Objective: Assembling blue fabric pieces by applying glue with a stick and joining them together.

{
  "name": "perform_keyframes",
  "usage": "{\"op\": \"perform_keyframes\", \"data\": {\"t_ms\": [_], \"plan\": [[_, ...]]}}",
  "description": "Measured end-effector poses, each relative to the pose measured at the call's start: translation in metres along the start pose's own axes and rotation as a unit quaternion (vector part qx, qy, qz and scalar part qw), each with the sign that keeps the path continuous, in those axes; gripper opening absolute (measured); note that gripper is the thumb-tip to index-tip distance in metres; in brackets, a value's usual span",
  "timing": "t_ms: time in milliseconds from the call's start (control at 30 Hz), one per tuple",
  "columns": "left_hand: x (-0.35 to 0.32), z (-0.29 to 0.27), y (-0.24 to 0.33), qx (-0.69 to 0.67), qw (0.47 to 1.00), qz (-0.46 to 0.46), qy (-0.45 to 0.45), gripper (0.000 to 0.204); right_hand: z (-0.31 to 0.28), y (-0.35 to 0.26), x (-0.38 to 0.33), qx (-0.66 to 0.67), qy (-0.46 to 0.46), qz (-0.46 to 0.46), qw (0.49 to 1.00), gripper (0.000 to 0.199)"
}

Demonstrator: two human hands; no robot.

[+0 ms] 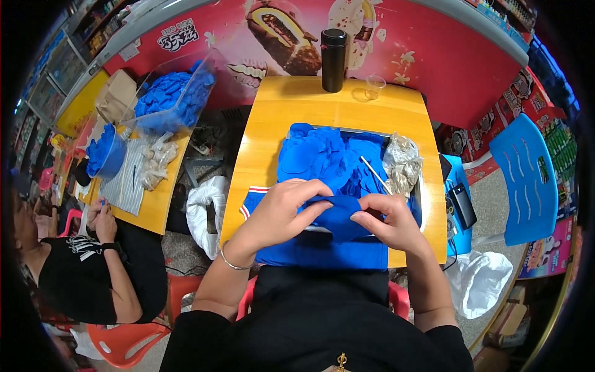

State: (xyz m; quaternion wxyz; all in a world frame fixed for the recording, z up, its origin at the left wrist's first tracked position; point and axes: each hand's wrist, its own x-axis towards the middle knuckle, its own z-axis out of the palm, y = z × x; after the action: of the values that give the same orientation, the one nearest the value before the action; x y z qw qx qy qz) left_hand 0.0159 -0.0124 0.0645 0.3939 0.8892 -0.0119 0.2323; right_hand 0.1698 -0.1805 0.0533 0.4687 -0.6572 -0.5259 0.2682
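A piece of blue fabric (343, 218) is stretched between my two hands above the near edge of the wooden table (273, 111). My left hand (282, 211) pinches its left upper edge between thumb and fingers. On the other side, my right hand (390, 220) grips the right edge, thumb toward the middle. Just beyond them, a heap of blue fabric pieces (316, 152) fills a tray (420, 214). A thin white stick (375, 173) and a crumpled clear plastic bag (403, 164) lie on the tray's right part. Blue cloth with striped trim (322, 255) is spread under my wrists.
A black flask (333, 60) and a clear plastic cup (374, 87) stand at the table's far edge. Left, a person (87, 266) sits by another table with a clear bin (173, 96) and blue bowl (110, 155) of blue pieces. Right stands a blue chair (527, 180) beside a phone (462, 206).
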Motion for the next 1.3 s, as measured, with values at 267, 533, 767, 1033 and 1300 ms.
{"op": "perform_keyframes", "data": {"t_ms": [267,533,767,1033,1300], "plan": [[-0.009,0.041,-0.011,-0.095,0.929,-0.071,0.351,0.02,0.021,0.029,-0.008,0.112,0.045,0.091,0.989,0.021],[-0.028,0.075,0.001,-0.083,0.968,-0.079,0.223,0.032,0.037,0.038,-0.013,0.222,0.186,0.068,0.955,0.023],[-0.027,0.076,-0.009,0.073,0.97,-0.035,0.23,0.035,0.042,0.033,-0.017,0.224,0.192,0.064,0.953,0.021],[-0.028,0.074,-0.008,-0.494,0.803,-0.277,0.188,0.037,0.048,0.04,-0.025,0.329,0.185,0.085,0.922,0.008],[-0.051,0.07,-0.022,-0.616,0.717,-0.318,0.083,0.017,0.043,0.042,-0.033,0.275,0.12,0.076,0.951,0.008]]}}
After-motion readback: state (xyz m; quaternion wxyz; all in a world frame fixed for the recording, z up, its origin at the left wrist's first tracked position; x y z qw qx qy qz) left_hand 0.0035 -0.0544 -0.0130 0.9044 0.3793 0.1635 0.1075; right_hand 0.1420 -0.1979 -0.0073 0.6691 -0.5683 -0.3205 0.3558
